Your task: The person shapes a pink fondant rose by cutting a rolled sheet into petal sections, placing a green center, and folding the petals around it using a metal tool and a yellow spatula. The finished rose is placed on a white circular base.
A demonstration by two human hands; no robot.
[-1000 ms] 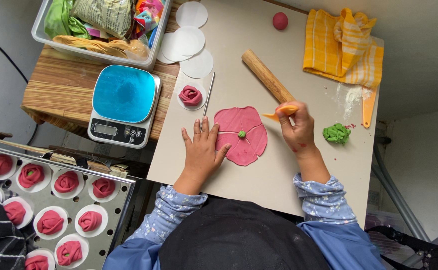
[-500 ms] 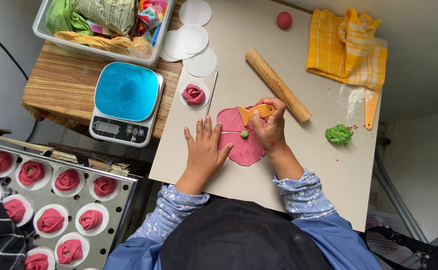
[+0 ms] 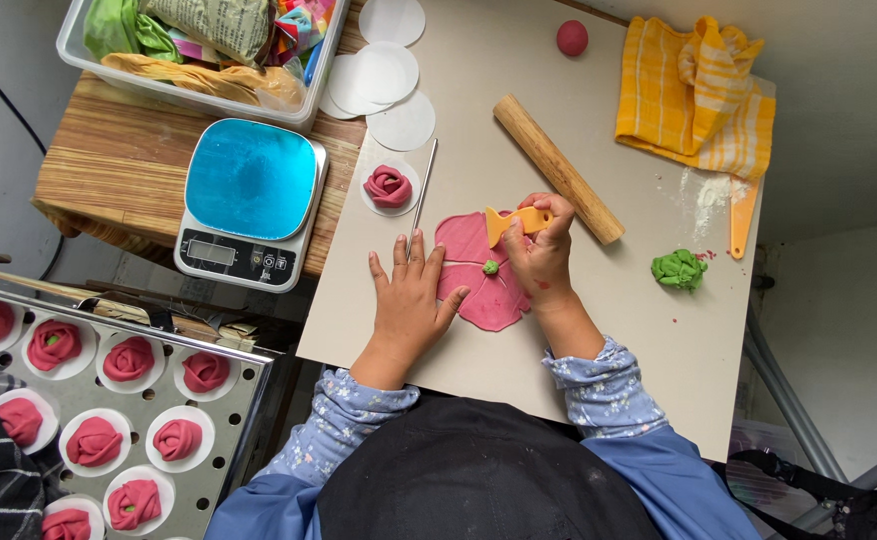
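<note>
1. In the head view, a flat pink dough sheet (image 3: 484, 275) lies on the beige board (image 3: 559, 120); every place below is given from this sheet.
2. The left hand (image 3: 411, 300) lies flat with its fingers spread, palm on the board at the sheet's left edge, fingertips touching the dough; it grips nothing.
3. The right hand (image 3: 544, 255) is closed around a small yellow scraper (image 3: 515, 220), whose blade rests on the sheet's upper part.
4. A small green dough ball (image 3: 492, 267) sits at the centre of the sheet, just beside the right hand's thumb.
5. A wooden rolling pin (image 3: 557, 168) lies slanted just beyond the sheet's upper right, behind the right hand.
6. A green dough lump (image 3: 678, 269) sits to the right, well apart.
7. A finished pink dough rose (image 3: 389, 186) rests on a white paper disc to the upper left, with a thin metal rod (image 3: 422, 195) between it and the sheet.
8. A blue kitchen scale (image 3: 251, 205) stands further left, off the board.
9. A metal tray (image 3: 234, 420) of pink roses on paper discs sits to the lower left.
10. A yellow cloth (image 3: 699, 100) lies far to the upper right, and a pink dough ball (image 3: 573, 38) near the board's top edge.
</note>
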